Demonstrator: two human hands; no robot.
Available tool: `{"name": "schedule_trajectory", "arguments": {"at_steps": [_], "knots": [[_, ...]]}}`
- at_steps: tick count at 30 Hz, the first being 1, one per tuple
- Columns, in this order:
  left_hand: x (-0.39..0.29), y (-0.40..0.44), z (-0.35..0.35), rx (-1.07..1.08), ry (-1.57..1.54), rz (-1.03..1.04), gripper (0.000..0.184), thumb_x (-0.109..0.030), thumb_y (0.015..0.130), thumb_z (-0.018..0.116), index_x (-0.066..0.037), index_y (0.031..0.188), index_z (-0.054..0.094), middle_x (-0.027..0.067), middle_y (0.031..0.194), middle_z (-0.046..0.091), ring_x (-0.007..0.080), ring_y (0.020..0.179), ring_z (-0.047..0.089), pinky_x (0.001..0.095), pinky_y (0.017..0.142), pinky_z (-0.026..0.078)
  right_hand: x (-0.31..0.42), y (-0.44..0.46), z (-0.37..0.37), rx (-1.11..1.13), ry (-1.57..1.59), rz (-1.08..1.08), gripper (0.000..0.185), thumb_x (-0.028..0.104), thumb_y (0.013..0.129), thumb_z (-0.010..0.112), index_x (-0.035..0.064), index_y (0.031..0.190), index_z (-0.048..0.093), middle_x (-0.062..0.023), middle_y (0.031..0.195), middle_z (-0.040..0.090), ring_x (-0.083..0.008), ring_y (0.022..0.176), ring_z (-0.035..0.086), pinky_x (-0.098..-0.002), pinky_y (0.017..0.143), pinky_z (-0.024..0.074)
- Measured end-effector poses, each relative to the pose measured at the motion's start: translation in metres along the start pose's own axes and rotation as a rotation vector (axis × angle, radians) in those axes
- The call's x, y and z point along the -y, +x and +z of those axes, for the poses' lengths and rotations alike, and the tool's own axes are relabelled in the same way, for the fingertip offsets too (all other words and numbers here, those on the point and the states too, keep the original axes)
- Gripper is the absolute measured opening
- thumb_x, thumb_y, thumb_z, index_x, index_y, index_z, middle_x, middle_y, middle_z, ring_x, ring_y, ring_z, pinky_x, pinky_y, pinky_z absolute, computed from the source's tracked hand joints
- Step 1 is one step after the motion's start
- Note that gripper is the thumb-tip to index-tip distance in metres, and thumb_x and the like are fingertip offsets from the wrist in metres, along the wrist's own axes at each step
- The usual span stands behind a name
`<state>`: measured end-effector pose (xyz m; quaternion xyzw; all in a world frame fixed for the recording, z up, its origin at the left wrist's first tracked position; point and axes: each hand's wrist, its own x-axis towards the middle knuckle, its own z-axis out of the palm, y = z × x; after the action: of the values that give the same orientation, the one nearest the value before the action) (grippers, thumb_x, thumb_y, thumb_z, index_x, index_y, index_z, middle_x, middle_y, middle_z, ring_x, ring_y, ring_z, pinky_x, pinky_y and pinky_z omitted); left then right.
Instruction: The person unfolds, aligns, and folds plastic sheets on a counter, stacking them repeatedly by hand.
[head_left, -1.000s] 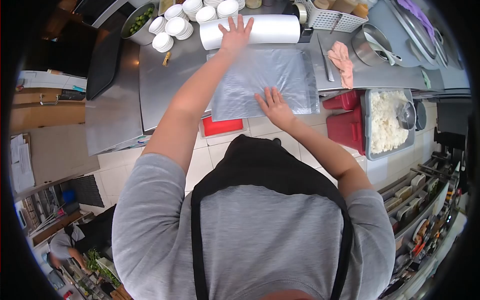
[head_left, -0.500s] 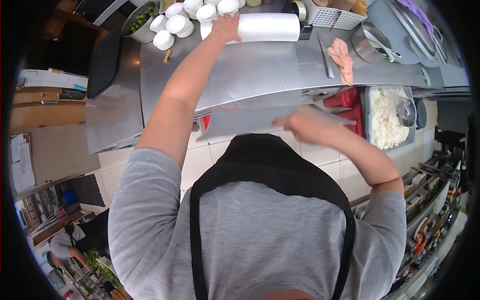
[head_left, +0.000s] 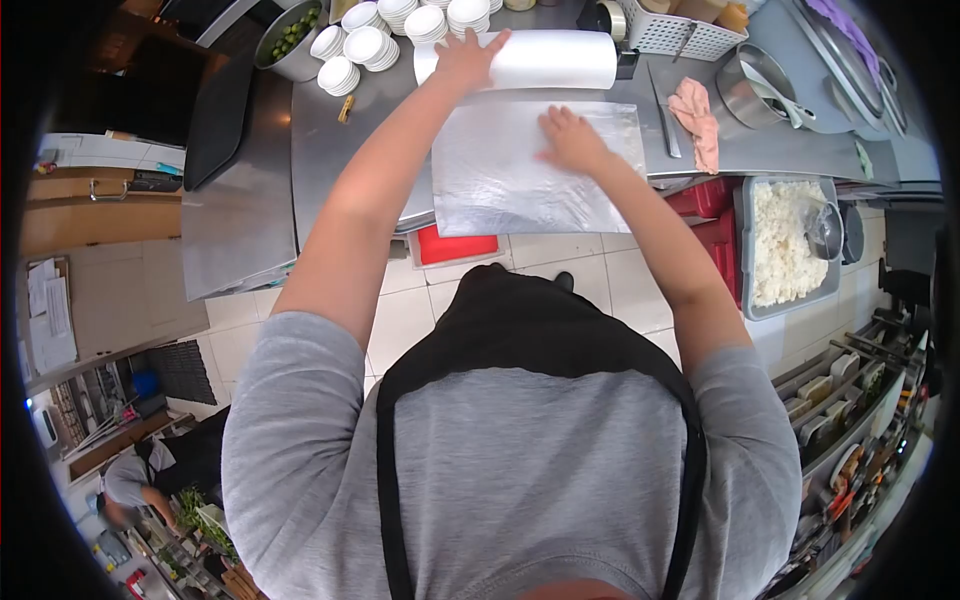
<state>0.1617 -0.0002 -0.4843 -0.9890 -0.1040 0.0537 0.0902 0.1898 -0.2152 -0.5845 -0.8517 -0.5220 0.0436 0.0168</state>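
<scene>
A shiny, translucent, rectangular plastic sheet [head_left: 500, 185] lies flat on the long grey stainless-steel counter [head_left: 330, 165], in front of the person, its near edge hanging past the counter's front edge above a red tray [head_left: 455, 246]. To the right and lower down stands a grey rectangular plastic tub [head_left: 747, 250] full of white, rice-like food. A thick white cylindrical roll [head_left: 565, 62] lies crosswise just beyond the sheet. Behind its right end is a white perforated plastic basket [head_left: 668, 36], with a round steel pot [head_left: 742, 98] near it. The person's left hand [head_left: 470, 64] rests over the roll's left part, fingers spread wide and gripping nothing. The right hand [head_left: 573, 139], slightly blurred, is palm down over the sheet's right half, fingers loosely parted with nothing grasped; whether it presses on the plastic I cannot tell. A crumpled pink cloth [head_left: 697, 125] lies to the sheet's right, beside a slim metal knife [head_left: 665, 125]. Stacks of small, round white lids [head_left: 370, 48] stand left of the roll, near a tiny yellowish-brown object [head_left: 346, 109].
</scene>
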Motion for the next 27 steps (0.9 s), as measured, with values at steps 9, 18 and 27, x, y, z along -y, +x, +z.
{"name": "schedule_trajectory", "arguments": {"at_steps": [9,18,27], "knots": [[-0.054,0.018,0.049,-0.475,0.092,0.120,0.083,-0.011,0.078,0.058,-0.029,0.143,0.009,0.0215,0.143,0.020,0.0415,0.131,0.022,0.0694,0.093,0.022,0.071,-0.099,0.033,-0.371,-0.196,-0.197,0.061,0.010,0.079,0.049,0.0079,0.137,0.032,-0.0284,0.132,0.035,-0.0473,0.120,0.036,-0.0539,0.095,0.0364],[-0.048,0.030,0.017,-0.203,-0.023,-0.176,0.112,-0.047,0.056,0.074,-0.027,0.143,0.007,0.0263,0.137,0.026,0.0430,0.127,0.026,0.0688,0.095,0.021,0.075,-0.159,-0.053,-0.009,0.230,-0.272,0.029,0.004,0.075,0.051,-0.0022,0.104,0.051,-0.0189,0.109,0.054,-0.0301,0.097,0.058,-0.0384,0.075,0.0510],[0.024,0.044,-0.007,0.128,-0.089,-0.163,0.106,-0.048,0.053,0.077,-0.016,0.139,0.025,0.0203,0.121,0.050,0.0366,0.113,0.048,0.0586,0.091,0.038,0.066,-0.162,-0.152,0.446,0.548,-0.398,0.042,0.000,0.069,0.057,0.0064,0.111,0.058,-0.0174,0.085,0.064,-0.0335,0.082,0.061,-0.0389,0.072,0.0494]]}}
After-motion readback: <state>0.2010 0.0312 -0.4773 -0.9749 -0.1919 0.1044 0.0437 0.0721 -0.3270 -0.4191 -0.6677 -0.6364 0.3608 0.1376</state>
